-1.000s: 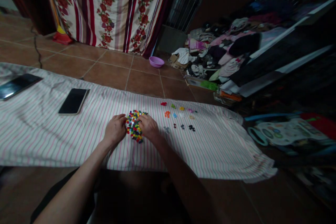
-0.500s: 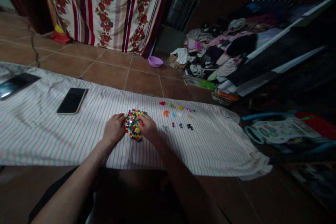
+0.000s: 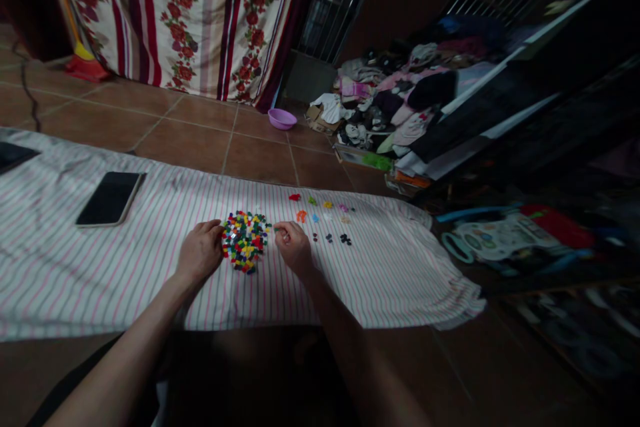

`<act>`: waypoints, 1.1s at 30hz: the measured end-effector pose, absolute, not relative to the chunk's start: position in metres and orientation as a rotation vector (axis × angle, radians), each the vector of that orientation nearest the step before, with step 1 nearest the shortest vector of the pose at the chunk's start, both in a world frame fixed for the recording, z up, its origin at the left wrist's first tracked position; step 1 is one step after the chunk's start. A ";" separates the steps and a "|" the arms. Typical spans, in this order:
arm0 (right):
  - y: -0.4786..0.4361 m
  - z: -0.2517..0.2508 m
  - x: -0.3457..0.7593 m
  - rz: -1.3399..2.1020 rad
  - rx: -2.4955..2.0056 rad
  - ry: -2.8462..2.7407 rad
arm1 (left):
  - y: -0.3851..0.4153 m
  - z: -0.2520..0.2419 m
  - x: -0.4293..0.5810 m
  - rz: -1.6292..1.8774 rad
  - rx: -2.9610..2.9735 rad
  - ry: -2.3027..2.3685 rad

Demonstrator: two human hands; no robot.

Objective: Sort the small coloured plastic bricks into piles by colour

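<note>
A heap of small coloured pieces lies on a pink-striped cloth spread over the tiled floor. My left hand rests curled against the heap's left edge. Just right of the heap, my right hand has its fingertips pinched together on something too small to name. Beyond that hand, small sorted groups of pieces lie in rows: red, green, yellow, pink, orange, blue and dark ones.
A black phone lies on the cloth to the left, and a second dark device sits at the far-left edge. A purple bowl, a heap of clothes, a floral curtain and a toy surround the cloth.
My right hand has drawn away from the heap to its right side with its fingertips pinched. The left hand stays at the heap's left. The view has shifted to the right.
</note>
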State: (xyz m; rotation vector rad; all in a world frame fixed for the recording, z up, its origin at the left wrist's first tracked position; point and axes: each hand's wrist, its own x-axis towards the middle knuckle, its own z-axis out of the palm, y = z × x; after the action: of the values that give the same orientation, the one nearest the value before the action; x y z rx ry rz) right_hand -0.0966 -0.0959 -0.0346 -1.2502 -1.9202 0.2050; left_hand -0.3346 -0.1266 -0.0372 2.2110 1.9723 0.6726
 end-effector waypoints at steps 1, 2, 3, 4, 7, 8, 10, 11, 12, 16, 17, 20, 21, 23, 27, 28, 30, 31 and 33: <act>-0.096 -0.034 -0.089 0.196 -1.262 -1.906 | -0.127 -0.037 -0.334 0.668 2.211 1.976; -0.096 -0.033 -0.080 0.188 -1.277 -1.888 | -0.127 -0.037 -0.334 0.663 2.212 1.979; -0.096 -0.032 -0.072 0.180 -1.296 -1.866 | -0.126 -0.037 -0.334 0.659 2.213 1.984; -0.095 -0.031 -0.062 0.171 -1.319 -1.841 | -0.126 -0.037 -0.334 0.657 2.212 1.994; -0.091 -0.029 -0.030 0.139 -1.413 -1.752 | -0.126 -0.038 -0.332 0.671 2.212 2.025; -0.090 -0.027 -0.019 0.130 -1.449 -1.726 | -0.126 -0.038 -0.332 0.680 2.212 2.034; -0.087 -0.024 0.004 0.120 -1.518 -1.672 | -0.125 -0.038 -0.332 0.702 2.216 2.040; -0.086 -0.022 0.015 0.121 -1.549 -1.647 | -0.125 -0.038 -0.332 0.712 2.218 2.039; -0.085 -0.021 0.026 0.123 -1.578 -1.621 | -0.125 -0.038 -0.331 0.723 2.218 2.040; -0.079 -0.018 0.063 0.100 -1.711 -1.498 | -0.125 -0.038 -0.331 0.728 2.207 2.048; -0.077 -0.018 0.072 0.089 -1.755 -1.467 | -0.125 -0.038 -0.331 0.719 2.205 2.050; -0.068 -0.018 0.093 0.065 -1.908 -1.372 | -0.125 -0.038 -0.330 0.694 2.210 2.052; -0.064 -0.017 0.099 0.067 -1.951 -1.343 | -0.125 -0.038 -0.330 0.692 2.214 2.052; -0.055 -0.015 0.110 0.069 -2.010 -1.300 | -0.125 -0.038 -0.331 0.696 2.228 2.050; -0.038 -0.011 0.123 0.040 -2.080 -1.255 | -0.125 -0.039 -0.331 0.709 2.247 2.059; -0.034 -0.011 0.125 0.031 -2.090 -1.250 | -0.125 -0.039 -0.331 0.709 2.247 2.062; -0.026 -0.012 0.129 0.008 -2.105 -1.247 | -0.125 -0.038 -0.331 0.709 2.245 2.063; -0.023 -0.013 0.131 -0.005 -2.110 -1.250 | -0.125 -0.038 -0.331 0.709 2.245 2.062; -0.017 -0.016 0.135 -0.016 -2.085 -1.313 | -0.125 -0.038 -0.331 0.709 2.243 2.062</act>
State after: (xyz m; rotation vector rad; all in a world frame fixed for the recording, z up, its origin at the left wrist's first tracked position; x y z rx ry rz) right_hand 0.1350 -0.0166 -0.0158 -2.0855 -1.3133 -0.0158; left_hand -0.3310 -0.1245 -0.0383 2.2426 2.0620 0.7087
